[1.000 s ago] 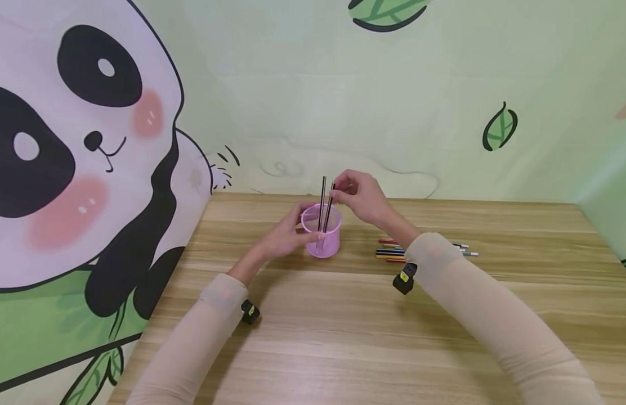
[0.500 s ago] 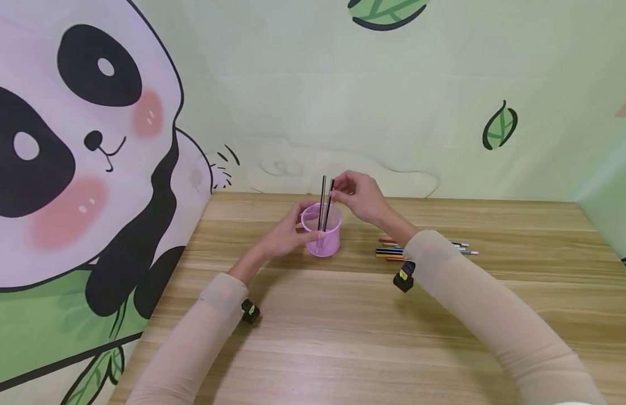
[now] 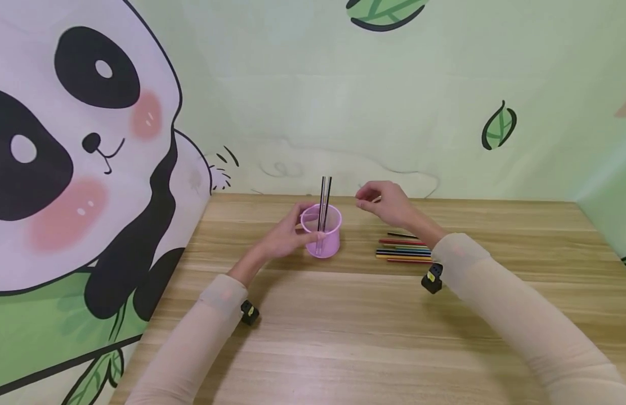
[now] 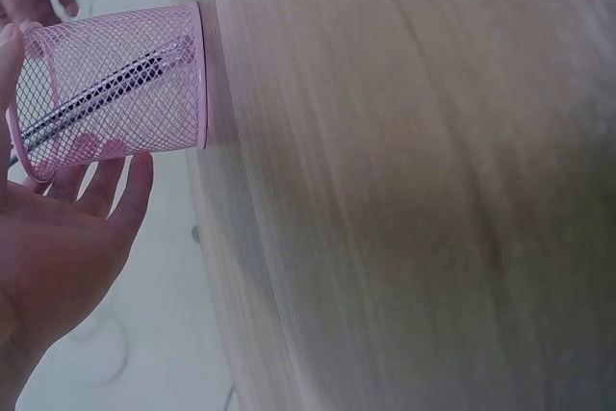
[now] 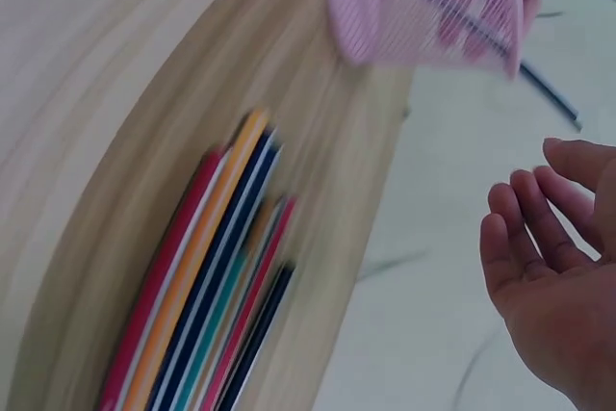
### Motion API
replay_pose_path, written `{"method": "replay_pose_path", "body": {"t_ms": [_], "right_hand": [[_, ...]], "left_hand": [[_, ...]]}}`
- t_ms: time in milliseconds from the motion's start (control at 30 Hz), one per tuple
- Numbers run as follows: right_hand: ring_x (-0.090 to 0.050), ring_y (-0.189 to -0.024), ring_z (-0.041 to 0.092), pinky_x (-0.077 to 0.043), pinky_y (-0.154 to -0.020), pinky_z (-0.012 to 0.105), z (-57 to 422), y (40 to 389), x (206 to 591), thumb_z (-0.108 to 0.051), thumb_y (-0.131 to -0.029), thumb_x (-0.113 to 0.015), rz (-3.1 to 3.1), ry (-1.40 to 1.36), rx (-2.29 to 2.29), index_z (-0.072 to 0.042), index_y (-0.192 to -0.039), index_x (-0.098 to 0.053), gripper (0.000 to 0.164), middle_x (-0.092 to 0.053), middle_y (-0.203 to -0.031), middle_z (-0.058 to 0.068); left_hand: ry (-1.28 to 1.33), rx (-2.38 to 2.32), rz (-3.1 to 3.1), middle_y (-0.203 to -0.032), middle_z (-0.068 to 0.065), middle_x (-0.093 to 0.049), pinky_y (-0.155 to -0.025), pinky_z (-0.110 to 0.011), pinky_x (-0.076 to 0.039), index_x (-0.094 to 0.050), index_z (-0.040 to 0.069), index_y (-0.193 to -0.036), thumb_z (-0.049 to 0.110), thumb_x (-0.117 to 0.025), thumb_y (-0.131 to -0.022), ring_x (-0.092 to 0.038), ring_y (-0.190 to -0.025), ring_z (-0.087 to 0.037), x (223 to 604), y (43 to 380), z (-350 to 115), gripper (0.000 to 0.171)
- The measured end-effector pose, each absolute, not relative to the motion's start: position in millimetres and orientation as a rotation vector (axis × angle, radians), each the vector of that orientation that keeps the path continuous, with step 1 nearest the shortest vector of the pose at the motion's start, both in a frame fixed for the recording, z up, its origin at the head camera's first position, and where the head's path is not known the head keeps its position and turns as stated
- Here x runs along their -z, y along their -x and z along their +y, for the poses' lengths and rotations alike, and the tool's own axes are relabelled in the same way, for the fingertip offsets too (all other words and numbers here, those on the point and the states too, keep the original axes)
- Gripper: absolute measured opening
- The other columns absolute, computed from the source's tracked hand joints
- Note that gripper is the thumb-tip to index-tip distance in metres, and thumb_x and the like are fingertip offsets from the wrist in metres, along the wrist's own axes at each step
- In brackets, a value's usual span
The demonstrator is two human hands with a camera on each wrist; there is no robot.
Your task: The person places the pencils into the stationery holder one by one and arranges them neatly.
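A pink mesh pencil cup [image 3: 331, 245] stands upright on the wooden table, gripped by my left hand [image 3: 284, 237] with the thumb on its near side and fingers round the far side. Two dark striped pencils [image 3: 322, 194] stand in it, their upper ends well above the rim. In the left wrist view the lower parts of the pencils [image 4: 106, 91] show through the mesh. To the right of the cup, my right hand [image 3: 389, 203] is in the air with loosely bent fingers and nothing in them; the right wrist view shows its palm [image 5: 568, 320].
A row of several coloured pencils [image 3: 401, 253] lies on the table [image 3: 313, 326] under the right forearm, red, yellow, dark blue and teal among them. The printed wall [image 3: 303, 101] rises right behind the table's back edge.
My right hand has let go of the second dark pencil and moved right, away from the cup. That pencil now leans in the cup by itself. The left hand keeps its grip.
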State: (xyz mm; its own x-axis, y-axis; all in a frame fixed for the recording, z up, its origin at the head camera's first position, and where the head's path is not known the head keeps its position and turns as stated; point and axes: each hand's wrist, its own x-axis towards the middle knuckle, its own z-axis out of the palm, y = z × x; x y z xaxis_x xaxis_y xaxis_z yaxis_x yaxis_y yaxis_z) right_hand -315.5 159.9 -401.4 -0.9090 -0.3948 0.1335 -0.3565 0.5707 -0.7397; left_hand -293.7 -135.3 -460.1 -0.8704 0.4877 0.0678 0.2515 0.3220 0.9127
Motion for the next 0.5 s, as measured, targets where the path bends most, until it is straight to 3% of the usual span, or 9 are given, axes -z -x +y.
{"method": "replay_pose_path", "body": {"t_ms": [500], "right_hand": [[-0.065, -0.089, 0.023, -0.055, -0.081, 0.037, 226.4, 311.1, 447.3, -0.005, -0.1, -0.073, 2.794, 0.657, 1.008, 0.0, -0.103, -0.073, 0.006, -0.071, -0.093, 0.008]], "left_hand": [[-0.657, -1.549, 2.374, -0.161, -0.01, -0.043, -0.12, -0.044, -0.044, -0.03, 0.014, -0.162, 0.034, -0.081, -0.095, -0.045, -0.148, -0.03, 459.9, 293.2, -137.1, 0.086]]}}
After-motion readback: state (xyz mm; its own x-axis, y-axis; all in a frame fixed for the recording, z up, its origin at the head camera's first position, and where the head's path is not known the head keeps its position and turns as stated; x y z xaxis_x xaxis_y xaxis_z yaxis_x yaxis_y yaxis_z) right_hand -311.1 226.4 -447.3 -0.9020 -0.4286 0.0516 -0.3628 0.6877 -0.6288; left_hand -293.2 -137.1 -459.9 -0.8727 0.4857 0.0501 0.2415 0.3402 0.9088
